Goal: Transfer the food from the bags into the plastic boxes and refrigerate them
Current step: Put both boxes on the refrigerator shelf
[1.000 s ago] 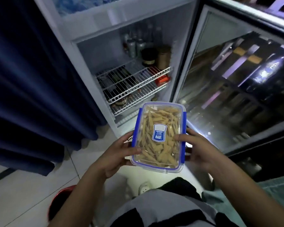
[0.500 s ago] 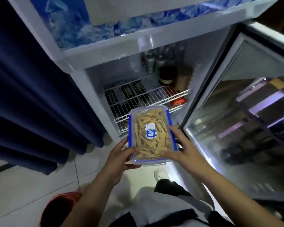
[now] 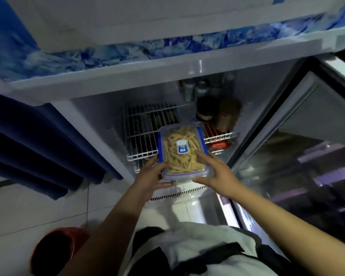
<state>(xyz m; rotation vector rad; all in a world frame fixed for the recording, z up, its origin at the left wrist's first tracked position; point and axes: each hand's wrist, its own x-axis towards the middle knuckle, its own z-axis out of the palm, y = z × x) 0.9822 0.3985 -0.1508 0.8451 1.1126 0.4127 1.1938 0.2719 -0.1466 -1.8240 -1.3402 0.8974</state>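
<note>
A lidded plastic box point(image 3: 182, 152) filled with pale yellow food strips is held between both hands in front of the open fridge point(image 3: 100, 124). The left hand point(image 3: 149, 176) is closed on the box's near left corner, fingers under it and thumb along the edge; the right hand point(image 3: 213, 172) is clasped on the near right side, fingertips laid on the lid. The box is carried level, its far end just over the front edge of the wire shelf point(image 3: 145, 136), which lies directly ahead of the hands. Dark jars point(image 3: 217, 112) are seen beyond the right hand at the back right of the shelf, and something red point(image 3: 218, 144) is seen just past it, under the shelf's front right; the stretch of shelf ahead of the left hand looks bare. The filling and closing of this box are judged done, since the lid is clipped on. The box is not yet set down; sliding it onto the shelf, letting go and shutting the glass door point(image 3: 297, 148) are judged to remain. No bags or other boxes are in view, so nothing can be said about them.
</note>
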